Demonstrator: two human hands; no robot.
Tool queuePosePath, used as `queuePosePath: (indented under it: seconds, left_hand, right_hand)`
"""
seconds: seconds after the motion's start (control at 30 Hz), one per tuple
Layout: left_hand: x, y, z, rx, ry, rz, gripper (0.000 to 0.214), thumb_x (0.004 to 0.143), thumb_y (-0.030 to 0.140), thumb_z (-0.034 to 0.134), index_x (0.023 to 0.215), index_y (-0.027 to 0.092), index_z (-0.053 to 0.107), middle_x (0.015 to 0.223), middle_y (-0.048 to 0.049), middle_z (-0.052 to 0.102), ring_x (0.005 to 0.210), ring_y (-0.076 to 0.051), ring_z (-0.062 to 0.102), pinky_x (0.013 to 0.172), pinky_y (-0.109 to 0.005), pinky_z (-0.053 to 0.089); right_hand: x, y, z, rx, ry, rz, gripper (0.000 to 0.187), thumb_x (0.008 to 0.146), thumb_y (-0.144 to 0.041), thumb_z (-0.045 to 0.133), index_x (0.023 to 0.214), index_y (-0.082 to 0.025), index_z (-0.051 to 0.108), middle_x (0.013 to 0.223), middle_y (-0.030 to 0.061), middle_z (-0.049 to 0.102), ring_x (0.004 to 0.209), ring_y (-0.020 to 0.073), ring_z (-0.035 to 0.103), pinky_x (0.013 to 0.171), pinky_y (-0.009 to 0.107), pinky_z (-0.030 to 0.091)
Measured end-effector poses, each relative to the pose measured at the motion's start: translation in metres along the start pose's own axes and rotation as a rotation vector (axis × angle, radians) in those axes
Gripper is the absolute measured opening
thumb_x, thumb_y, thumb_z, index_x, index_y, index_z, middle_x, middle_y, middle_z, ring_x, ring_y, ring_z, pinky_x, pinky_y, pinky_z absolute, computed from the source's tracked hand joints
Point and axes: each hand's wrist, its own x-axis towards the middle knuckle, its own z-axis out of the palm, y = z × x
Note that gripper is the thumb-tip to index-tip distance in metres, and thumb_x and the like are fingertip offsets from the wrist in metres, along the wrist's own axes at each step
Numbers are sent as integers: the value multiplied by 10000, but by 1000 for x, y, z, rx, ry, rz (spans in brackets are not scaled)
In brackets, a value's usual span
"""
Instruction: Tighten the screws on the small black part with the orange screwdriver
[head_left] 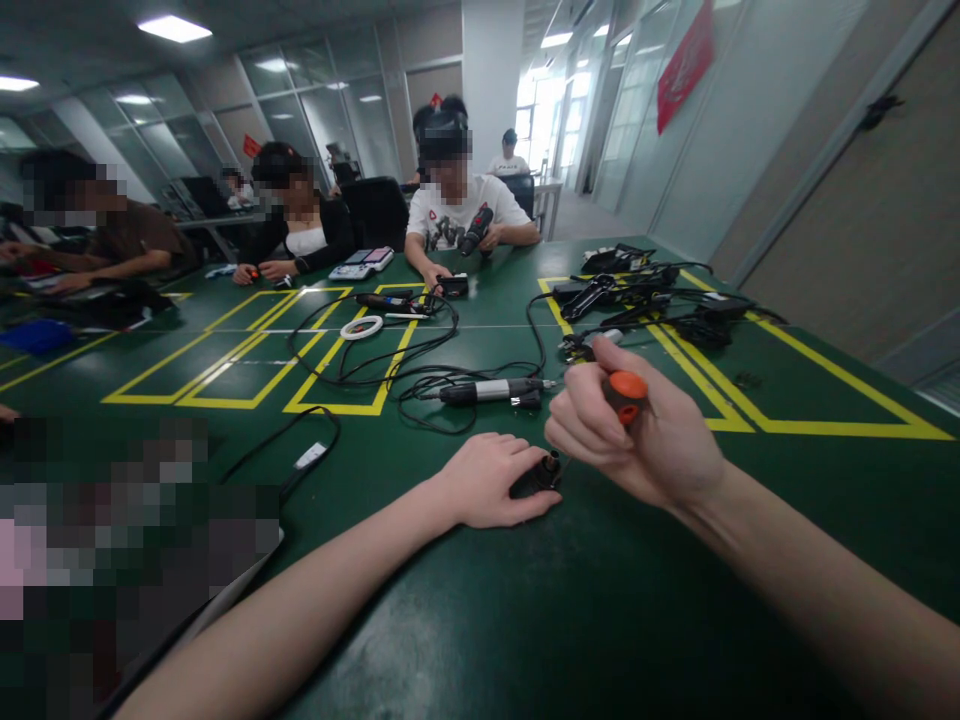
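Observation:
My left hand (491, 480) lies closed over a small black part (537, 477) and presses it onto the green table (600, 600). My right hand (637, 435) is wrapped round a screwdriver with an orange and black handle (625, 393). Its thin shaft slants down to the black part, and the tip meets it beside my left fingers. Just beyond my hands lies a black and silver electric screwdriver (491, 391) with its cable.
Black cables (405, 370) loop across the yellow floor-tape markings. A pile of black tools and adapters (637, 300) sits far right. A white ring (361, 327) lies mid-table. Three people sit at the far side, one holding a tool. A blurred area fills the lower left.

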Motion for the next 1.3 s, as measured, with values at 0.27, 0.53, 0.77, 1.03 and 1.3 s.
queuePosePath:
  seconds: [0.27, 0.53, 0.77, 1.03, 1.3]
  left_hand:
    - [-1, 0, 0, -12, 7, 0, 414, 992, 533, 559, 1099, 144, 656, 1042, -111, 753, 969, -256, 722, 880, -351, 545]
    - [-1, 0, 0, 5, 14, 6, 406, 989, 545, 560, 1081, 158, 646, 997, -92, 749, 923, -245, 716, 821, -340, 532]
    - [-1, -1, 1, 7, 36, 6, 365, 977, 533, 588, 986, 172, 643, 882, -58, 719, 839, -225, 695, 748, -321, 501]
    - [0, 0, 1, 19, 32, 6, 371, 978, 539, 580, 975, 173, 642, 887, -66, 723, 840, -234, 695, 722, -326, 489]
    - [0, 0, 0, 11, 31, -2, 352, 977, 528, 580, 988, 182, 646, 857, -57, 711, 817, -220, 689, 720, -312, 488]
  right_hand:
    - [0, 3, 0, -28, 30, -57, 428, 933, -576, 648, 740, -212, 528, 488, -97, 356, 398, 69, 232, 420, 212, 231]
    - [0, 1, -3, 14, 11, -25, 525, 954, -653, 559, 679, -208, 517, 451, -114, 226, 381, 60, 136, 394, 211, 174]
    - [3, 0, -3, -46, 89, -98, 425, 937, -553, 659, 729, -205, 533, 521, -81, 383, 421, 68, 262, 436, 219, 232]
    - [2, 0, -2, -21, 92, -49, 513, 925, -666, 608, 711, -208, 523, 479, -105, 272, 400, 61, 161, 402, 209, 188]
    - [3, 0, -2, -38, 106, -74, 497, 961, -600, 602, 677, -197, 538, 497, -73, 359, 408, 69, 255, 413, 221, 209]
